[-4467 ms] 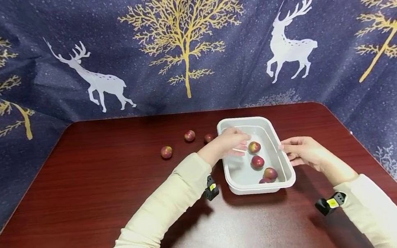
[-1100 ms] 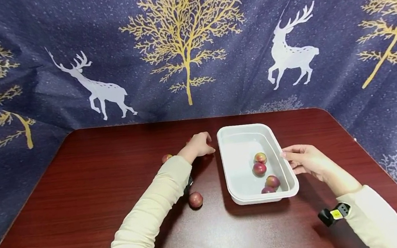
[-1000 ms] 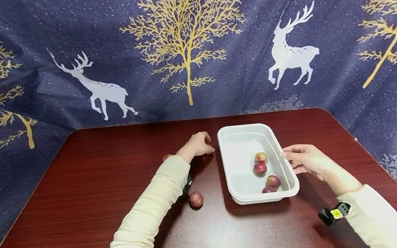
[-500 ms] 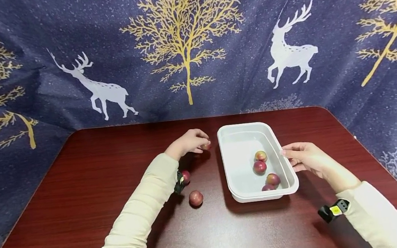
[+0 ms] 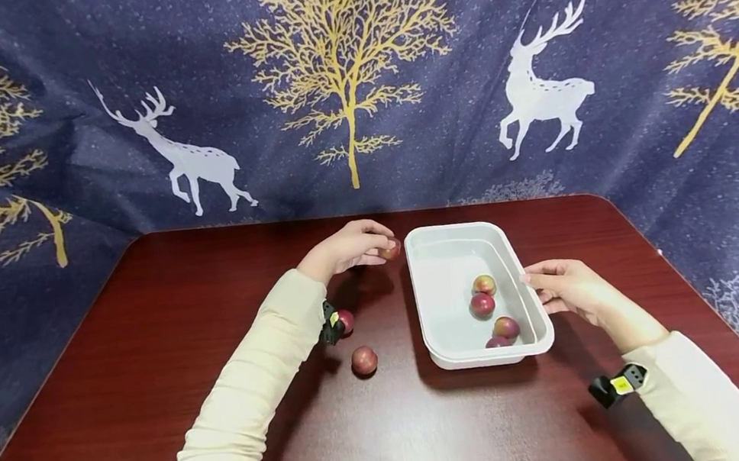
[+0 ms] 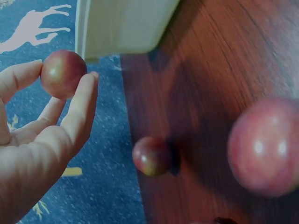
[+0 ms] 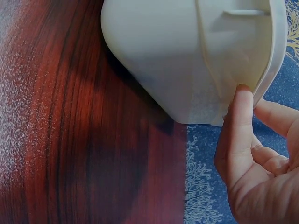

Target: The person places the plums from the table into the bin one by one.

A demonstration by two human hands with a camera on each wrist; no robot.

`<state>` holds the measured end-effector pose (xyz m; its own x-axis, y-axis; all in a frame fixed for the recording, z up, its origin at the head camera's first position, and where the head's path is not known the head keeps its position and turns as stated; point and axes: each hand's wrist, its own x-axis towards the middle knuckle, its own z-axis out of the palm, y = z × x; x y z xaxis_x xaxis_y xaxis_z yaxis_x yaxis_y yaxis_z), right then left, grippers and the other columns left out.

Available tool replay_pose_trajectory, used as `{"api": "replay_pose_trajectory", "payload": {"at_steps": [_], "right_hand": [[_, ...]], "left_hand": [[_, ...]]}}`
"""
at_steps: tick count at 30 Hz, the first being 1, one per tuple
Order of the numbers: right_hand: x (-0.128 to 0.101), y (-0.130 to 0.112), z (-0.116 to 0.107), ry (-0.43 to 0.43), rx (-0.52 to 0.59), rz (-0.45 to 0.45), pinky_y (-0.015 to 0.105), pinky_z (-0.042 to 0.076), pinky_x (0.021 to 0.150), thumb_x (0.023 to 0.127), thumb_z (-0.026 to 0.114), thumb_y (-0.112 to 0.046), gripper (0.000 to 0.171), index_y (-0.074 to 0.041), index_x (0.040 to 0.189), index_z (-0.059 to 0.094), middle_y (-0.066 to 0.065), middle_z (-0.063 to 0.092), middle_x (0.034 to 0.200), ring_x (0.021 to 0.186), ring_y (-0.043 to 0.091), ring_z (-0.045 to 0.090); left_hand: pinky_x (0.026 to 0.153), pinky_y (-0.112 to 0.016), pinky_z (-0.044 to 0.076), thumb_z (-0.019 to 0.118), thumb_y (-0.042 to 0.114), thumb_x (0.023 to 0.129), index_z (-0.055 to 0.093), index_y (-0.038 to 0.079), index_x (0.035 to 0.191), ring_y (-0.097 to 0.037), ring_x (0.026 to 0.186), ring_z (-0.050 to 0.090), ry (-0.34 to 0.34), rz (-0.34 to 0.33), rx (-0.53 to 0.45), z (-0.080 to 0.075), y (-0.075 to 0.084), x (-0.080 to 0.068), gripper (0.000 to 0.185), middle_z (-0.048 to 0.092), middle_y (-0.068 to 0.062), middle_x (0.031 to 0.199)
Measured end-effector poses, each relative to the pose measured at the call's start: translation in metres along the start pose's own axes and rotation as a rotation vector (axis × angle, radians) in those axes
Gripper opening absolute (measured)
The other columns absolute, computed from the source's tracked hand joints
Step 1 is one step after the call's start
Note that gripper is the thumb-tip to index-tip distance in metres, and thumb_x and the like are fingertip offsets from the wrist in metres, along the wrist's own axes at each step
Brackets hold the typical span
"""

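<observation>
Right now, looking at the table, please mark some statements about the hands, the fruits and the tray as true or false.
1. The left hand pinches a fruit between its fingertips. True.
2. The white tray holds no fruits. False: four fruits lie inside it.
3. The right hand touches the tray's rim. True.
4. Two loose fruits lie on the table left of the tray. True.
5. The right hand holds a fruit. False: it holds none; only its fingers meet the tray.
6. The tray is turned upside down. False: it stands upright, open side up.
</observation>
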<state>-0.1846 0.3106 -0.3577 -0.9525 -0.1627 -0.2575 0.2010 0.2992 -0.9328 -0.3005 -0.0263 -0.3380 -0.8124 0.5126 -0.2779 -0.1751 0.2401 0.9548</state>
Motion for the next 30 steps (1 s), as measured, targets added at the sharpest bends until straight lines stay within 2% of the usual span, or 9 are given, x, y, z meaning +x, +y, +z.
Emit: {"api": "replay_pose_trajectory", "payload": {"at_steps": [6, 12, 16, 19, 24, 30], "right_hand": [[-0.001, -0.002, 0.0, -0.011, -0.006, -0.006, 0.024, 0.057, 0.062, 0.097, 0.051, -0.012, 0.044, 0.02, 0.125, 0.041, -0.007, 0.065, 0.078, 0.066, 0.007, 0.063], [-0.002, -0.002, 0.0, -0.008, -0.004, -0.003, 0.024, 0.057, 0.062, 0.097, 0.051, -0.012, 0.041, 0.019, 0.123, 0.044, -0.007, 0.065, 0.077, 0.066, 0.007, 0.063], [-0.002, -0.002, 0.0, -0.011, -0.007, -0.006, 0.024, 0.057, 0.062, 0.096, 0.052, -0.013, 0.043, 0.019, 0.124, 0.043, -0.007, 0.065, 0.077, 0.066, 0.007, 0.063], [-0.002, -0.003, 0.0, -0.002, -0.006, 0.003, 0.024, 0.057, 0.062, 0.096, 0.052, -0.013, 0.041, 0.017, 0.123, 0.045, -0.007, 0.065, 0.077, 0.065, 0.007, 0.063], [-0.001, -0.003, 0.0, -0.004, -0.008, 0.002, 0.024, 0.057, 0.062, 0.096, 0.053, -0.013, 0.041, 0.017, 0.123, 0.045, -0.007, 0.066, 0.077, 0.065, 0.007, 0.063], [0.001, -0.002, 0.0, -0.001, -0.007, -0.001, 0.024, 0.057, 0.062, 0.096, 0.053, -0.013, 0.039, 0.015, 0.122, 0.047, -0.007, 0.065, 0.077, 0.065, 0.007, 0.063]], "left_hand": [[0.099, -0.04, 0.047, 0.057, 0.004, 0.092, 0.049, -0.005, 0.124, -0.017, 0.092, 0.062, -0.019, 0.002, -0.01, 0.012, 0.011, -0.001, 0.034, 0.059, -0.01, 0.108], [0.102, -0.042, 0.045, 0.059, 0.005, 0.092, 0.051, -0.004, 0.123, -0.021, 0.097, 0.062, -0.027, -0.001, -0.003, 0.021, 0.018, -0.001, 0.033, 0.059, -0.015, 0.114], [0.1, -0.042, 0.046, 0.059, 0.005, 0.092, 0.051, -0.003, 0.123, -0.025, 0.104, 0.062, -0.01, 0.004, -0.013, 0.023, 0.022, 0.0, 0.033, 0.057, -0.018, 0.122], [0.098, -0.04, 0.048, 0.058, 0.006, 0.093, 0.051, -0.002, 0.123, -0.027, 0.107, 0.061, -0.028, 0.008, -0.014, 0.025, 0.025, 0.001, 0.033, 0.056, -0.019, 0.125], [0.096, -0.039, 0.049, 0.058, 0.007, 0.094, 0.052, -0.001, 0.123, -0.028, 0.108, 0.062, -0.047, 0.014, -0.006, 0.031, 0.03, 0.002, 0.031, 0.057, -0.019, 0.124], [0.097, -0.039, 0.049, 0.059, 0.006, 0.093, 0.053, -0.001, 0.121, -0.029, 0.108, 0.062, -0.051, 0.009, -0.037, 0.046, 0.035, 0.009, 0.029, 0.059, -0.016, 0.118]]}}
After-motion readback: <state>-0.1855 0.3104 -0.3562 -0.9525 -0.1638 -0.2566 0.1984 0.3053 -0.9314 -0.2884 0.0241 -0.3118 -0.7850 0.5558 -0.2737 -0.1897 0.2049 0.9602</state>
